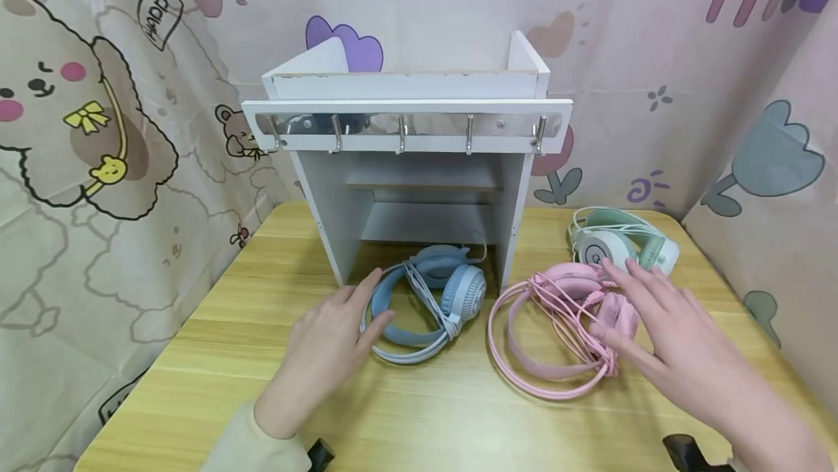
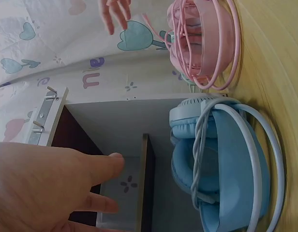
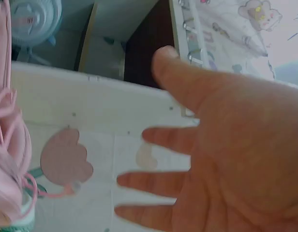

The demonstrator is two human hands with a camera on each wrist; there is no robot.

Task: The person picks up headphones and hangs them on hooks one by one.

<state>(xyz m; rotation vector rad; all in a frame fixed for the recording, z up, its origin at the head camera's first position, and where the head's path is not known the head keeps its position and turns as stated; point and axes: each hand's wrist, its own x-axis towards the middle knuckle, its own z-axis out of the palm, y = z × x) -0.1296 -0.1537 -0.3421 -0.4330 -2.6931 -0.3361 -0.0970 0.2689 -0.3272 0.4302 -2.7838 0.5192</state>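
Observation:
Blue headphones (image 1: pixel 465 294), with their cable wound round the band, lie on the table in front of a white shelf unit (image 1: pixel 327 210). My left hand (image 1: pixel 330 341) hovers at their left side, fingers spread and holding nothing; in the left wrist view its fingers (image 2: pixel 103 166) stand apart from the blue headphones (image 2: pixel 236 169). Pink headphones (image 1: pixel 524 363), wrapped in their own cable, lie to the right. Over their right edge is my right hand (image 1: pixel 681 345), fingers extended; the right wrist view shows its palm (image 3: pixel 236 164) with nothing in it.
Mint-green headphones (image 1: pixel 605 246) lie behind the pink ones. A rail with several metal hooks (image 1: pixel 401 134) crosses the shelf unit's front, with shelves (image 1: pixel 425 221) below it. Printed curtains (image 1: pixel 628 57) surround the wooden table (image 1: pixel 216 356) at the back and sides.

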